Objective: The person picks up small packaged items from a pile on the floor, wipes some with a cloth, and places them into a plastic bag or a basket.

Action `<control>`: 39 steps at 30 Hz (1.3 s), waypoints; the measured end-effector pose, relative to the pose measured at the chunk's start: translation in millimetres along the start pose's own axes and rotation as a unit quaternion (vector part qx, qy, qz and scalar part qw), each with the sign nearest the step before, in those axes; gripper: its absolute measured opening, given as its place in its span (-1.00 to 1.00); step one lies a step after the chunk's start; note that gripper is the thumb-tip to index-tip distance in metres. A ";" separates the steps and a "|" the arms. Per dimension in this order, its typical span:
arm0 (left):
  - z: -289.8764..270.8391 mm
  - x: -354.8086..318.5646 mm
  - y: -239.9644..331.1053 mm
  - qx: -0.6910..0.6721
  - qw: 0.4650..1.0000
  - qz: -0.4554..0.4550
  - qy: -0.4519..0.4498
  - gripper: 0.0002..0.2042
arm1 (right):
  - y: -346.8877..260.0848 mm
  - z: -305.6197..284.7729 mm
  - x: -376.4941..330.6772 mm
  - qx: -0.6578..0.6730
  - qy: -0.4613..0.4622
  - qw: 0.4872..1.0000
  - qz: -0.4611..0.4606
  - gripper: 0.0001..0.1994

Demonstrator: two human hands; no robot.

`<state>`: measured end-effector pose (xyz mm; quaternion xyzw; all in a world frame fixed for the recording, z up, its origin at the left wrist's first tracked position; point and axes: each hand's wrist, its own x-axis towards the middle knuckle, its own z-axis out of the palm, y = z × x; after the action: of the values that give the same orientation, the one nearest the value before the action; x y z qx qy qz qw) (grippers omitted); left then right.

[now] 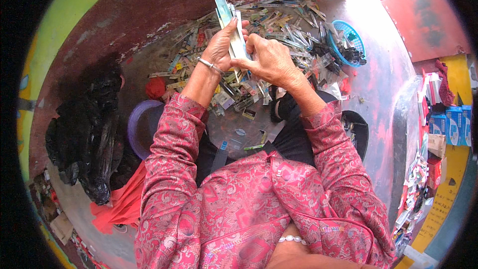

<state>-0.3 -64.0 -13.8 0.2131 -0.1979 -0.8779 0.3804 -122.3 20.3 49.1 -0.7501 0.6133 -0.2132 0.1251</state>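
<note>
We see the left hand [220,47] closed around a stack of flat strips [231,25], fingers wrapped about its lower half while the stack stands nearly upright, its top tilted toward eleven o'clock. A metal bangle [210,65] sits on that wrist. The right hand [269,60] meets the stack from three o'clock, thumb and fingertips pinched on the strips' near edge, just touching the left hand. Both hands are thus closed on the same stack, held above the floor [239,129] in front of the knees.

Beyond the hands, from twelve to two o'clock, a heap of loose strips and packets [279,25] lies spread across the floor. At two o'clock from the hands a blue basket [351,40] stands at the heap's edge, dark pieces inside it. At nine o'clock lies a red ball-like lump [156,87], and past it, toward eight o'clock, a purple bowl [135,124] and a black plastic bag [92,129]. A red cloth [122,204] lies below the bag at seven o'clock. Far off at three o'clock, blue boxes [450,124] are stacked by the wall.
</note>
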 end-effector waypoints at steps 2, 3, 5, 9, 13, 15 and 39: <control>-8.3 2.7 0.0 -0.073 0.996 -0.030 -0.030 -0.63 | 10.6 2.8 4.1 0.133 -0.013 0.991 0.023 -0.62; -12.1 3.4 1.0 -0.109 0.992 -0.045 -0.045 -0.63 | 14.9 3.3 5.3 0.199 -0.020 0.979 0.035 -0.63; -5.8 -0.6 0.1 -0.102 0.992 -0.053 -0.043 -0.61 | 19.9 0.9 4.5 0.246 -0.035 0.966 0.070 -0.69; -3.7 -3.8 0.9 -0.043 0.997 -0.036 -0.054 -0.61 | 22.9 -3.3 4.4 0.230 -0.031 0.972 0.042 -0.76; 3.4 -8.1 2.5 -0.025 0.999 -0.005 -0.021 -0.65 | 30.5 -5.5 3.8 0.318 -0.109 0.934 0.119 -0.75; 5.7 -8.8 3.3 -0.018 1.000 0.017 0.012 -0.66 | 30.1 -10.5 1.9 0.358 -0.171 0.900 0.182 -0.76; 20.0 -30.7 -8.7 0.190 0.974 -0.069 -0.104 -0.49 | 102.4 -38.0 48.8 0.081 0.461 0.881 0.061 -0.86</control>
<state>3.2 -31.7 5.3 0.2023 -0.3842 -0.8656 0.2494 -221.4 -46.5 44.6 -0.5151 0.6271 -0.5760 -0.0987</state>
